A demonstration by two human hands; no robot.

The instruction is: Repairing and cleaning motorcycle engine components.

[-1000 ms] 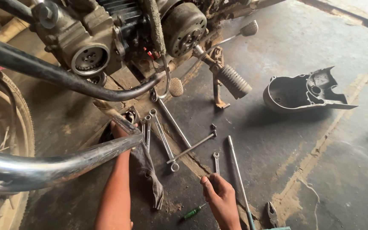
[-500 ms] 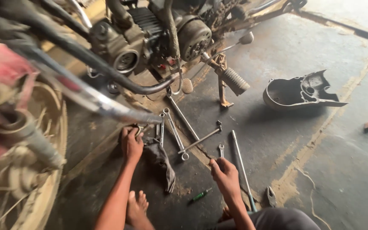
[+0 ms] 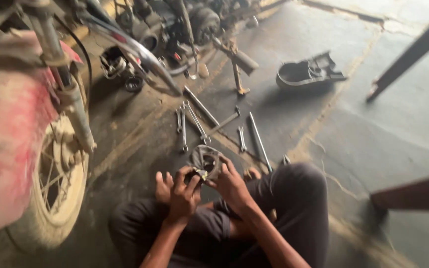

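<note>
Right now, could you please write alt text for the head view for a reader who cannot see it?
A seated person's left hand and right hand hold a small round metal part over their lap. Wrenches lie on the concrete floor ahead, beside a motorcycle and its spoked wheel.

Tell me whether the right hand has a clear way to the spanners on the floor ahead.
Probably yes: bare floor lies between the right hand and the spanners, but it now holds a round metal part with the left hand.
</note>
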